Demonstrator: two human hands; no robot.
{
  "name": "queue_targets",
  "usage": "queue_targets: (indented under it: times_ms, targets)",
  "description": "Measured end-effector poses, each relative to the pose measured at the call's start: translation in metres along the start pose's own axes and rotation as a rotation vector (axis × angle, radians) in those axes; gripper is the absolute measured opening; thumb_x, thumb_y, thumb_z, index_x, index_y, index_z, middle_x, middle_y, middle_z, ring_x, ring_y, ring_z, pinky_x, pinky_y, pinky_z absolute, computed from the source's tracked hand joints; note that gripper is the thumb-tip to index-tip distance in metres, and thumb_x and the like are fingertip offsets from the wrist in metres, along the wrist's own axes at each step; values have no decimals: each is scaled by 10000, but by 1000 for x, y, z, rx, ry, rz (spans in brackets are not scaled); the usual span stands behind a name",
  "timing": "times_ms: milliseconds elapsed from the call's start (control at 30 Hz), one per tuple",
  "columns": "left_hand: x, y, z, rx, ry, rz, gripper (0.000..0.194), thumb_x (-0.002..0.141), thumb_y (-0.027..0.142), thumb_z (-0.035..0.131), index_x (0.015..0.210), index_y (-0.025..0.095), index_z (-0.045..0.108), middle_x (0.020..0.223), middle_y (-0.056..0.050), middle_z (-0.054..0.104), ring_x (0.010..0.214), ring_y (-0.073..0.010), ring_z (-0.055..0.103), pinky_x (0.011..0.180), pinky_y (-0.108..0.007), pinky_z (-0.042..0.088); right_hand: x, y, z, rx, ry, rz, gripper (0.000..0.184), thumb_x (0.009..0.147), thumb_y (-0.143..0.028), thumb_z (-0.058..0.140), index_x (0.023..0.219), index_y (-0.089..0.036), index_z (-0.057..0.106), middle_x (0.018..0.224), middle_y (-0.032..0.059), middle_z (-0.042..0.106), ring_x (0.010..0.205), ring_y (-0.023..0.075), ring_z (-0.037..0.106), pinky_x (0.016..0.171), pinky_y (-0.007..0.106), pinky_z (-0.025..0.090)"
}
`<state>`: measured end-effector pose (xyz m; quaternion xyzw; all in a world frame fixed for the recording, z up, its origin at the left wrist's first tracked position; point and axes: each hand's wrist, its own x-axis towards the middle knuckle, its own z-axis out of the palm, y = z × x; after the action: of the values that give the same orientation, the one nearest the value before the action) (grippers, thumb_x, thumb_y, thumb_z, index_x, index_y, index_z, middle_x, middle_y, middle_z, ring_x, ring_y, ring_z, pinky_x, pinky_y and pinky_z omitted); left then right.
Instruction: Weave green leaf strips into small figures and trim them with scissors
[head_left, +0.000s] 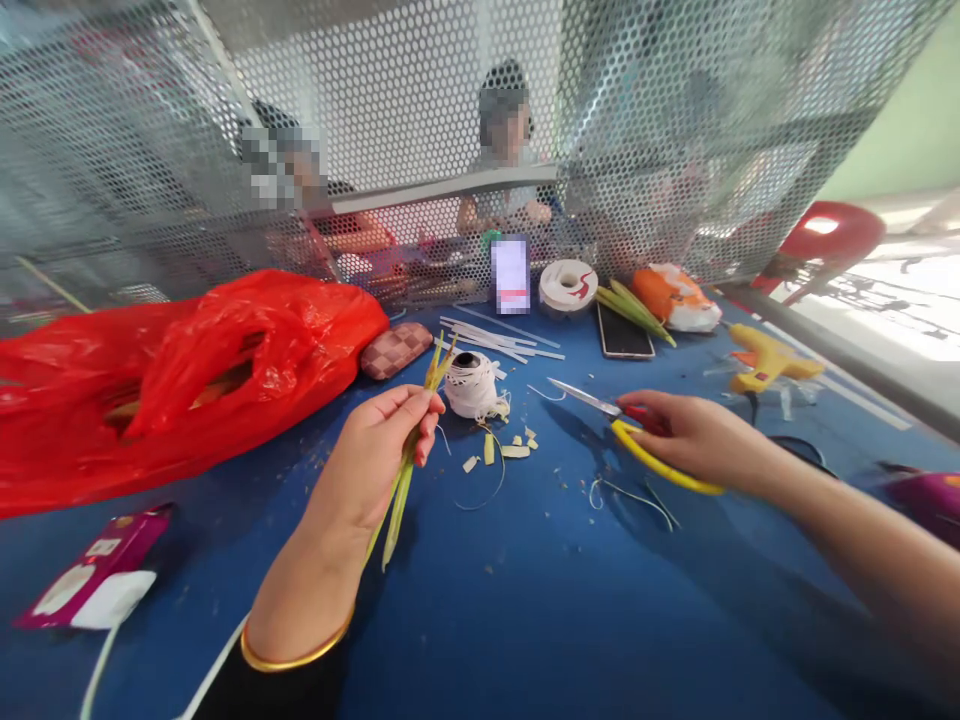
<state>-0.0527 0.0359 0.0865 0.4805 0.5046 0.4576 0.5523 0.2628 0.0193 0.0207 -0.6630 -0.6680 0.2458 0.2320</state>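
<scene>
My left hand (390, 435) is closed around a small bunch of yellow-green leaf strips (401, 500), held at a slant above the blue table (480, 620). In my right hand (686, 435) are scissors (637, 445) with yellow and red handles, their blades pointing left toward the middle. Between the hands stands a spool of white string (471, 385) with a dark core top. Small yellowish leaf scraps (514, 450) lie in front of it. A loose piece of thin string (637, 500) rests below the scissors.
A red plastic bag (300, 330) fills the left side, near a checkered pouch (396, 350). White strips (502, 340), a ribbon roll (568, 287), a phone (626, 330) and more leaf strips (637, 312) lie at the back. A yellow glue gun (772, 362) is at right. Behind a perforated screen (412, 90) sit people.
</scene>
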Motion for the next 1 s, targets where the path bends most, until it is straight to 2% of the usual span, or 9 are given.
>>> queue_targets:
  times_ms: [133,300,367,433,500,633,800,900,1000]
  targets:
    - [5,0,8,189,5,110,157,794,277,627,698,154,644,550,35,513,439,-68,442,426,-181,332,-23,-6,20,-616,-1,-28,376,882,-266,518,1226,-128,584,978,154,703,815,285,685,623,339,462]
    - [6,-4,14,290,-67,150,177,840,271,562,729,160,643,572,32,517,455,-73,449,455,-189,347,-10,-52,19,-882,-10,-145,175,835,-142,552,943,-120,688,857,187,689,814,320,671,618,358,473]
    - [7,-7,11,238,-98,101,187,849,272,547,729,153,627,578,33,508,453,-70,441,453,-190,333,14,-72,26,-706,-46,-377,206,838,-96,506,892,-157,696,910,161,705,860,288,668,713,362,484]
    - [7,-10,8,152,-124,43,190,844,284,555,726,147,611,580,37,500,442,-63,423,446,-189,313,44,-89,43,-392,-219,-607,265,788,-58,521,929,-180,708,984,119,717,912,258,666,780,342,489]
    - [8,-11,4,71,-132,3,198,833,309,577,731,141,604,584,40,498,436,-57,413,444,-188,302,72,-102,63,-319,-262,-675,355,744,-10,515,966,-205,713,1026,72,723,976,224,660,826,300,487]
    - [10,-11,-2,0,-116,-43,222,808,339,616,723,134,601,571,43,490,428,-51,409,440,-185,290,101,-116,88,-210,-204,-690,465,755,12,477,1129,-186,671,1167,101,685,1070,228,630,903,334,474]
    - [9,-10,1,-110,-223,-135,245,793,363,653,717,137,595,573,41,487,430,-46,408,430,-183,287,81,-111,73,122,-107,-612,312,881,-155,481,1114,-221,677,1124,81,693,1060,212,628,935,366,468]
    - [6,-12,14,-147,-348,-216,251,796,364,661,712,139,589,570,39,476,430,-45,401,415,-180,273,53,-103,61,529,-246,-527,254,853,-276,570,1072,-233,692,1081,53,706,1028,211,631,972,392,442]
    - [3,-14,33,-150,-433,-259,239,805,351,650,711,141,585,581,36,479,433,-44,400,409,-177,266,28,-93,54,662,-344,-391,172,829,-314,596,864,-191,711,836,29,704,836,193,632,842,353,480]
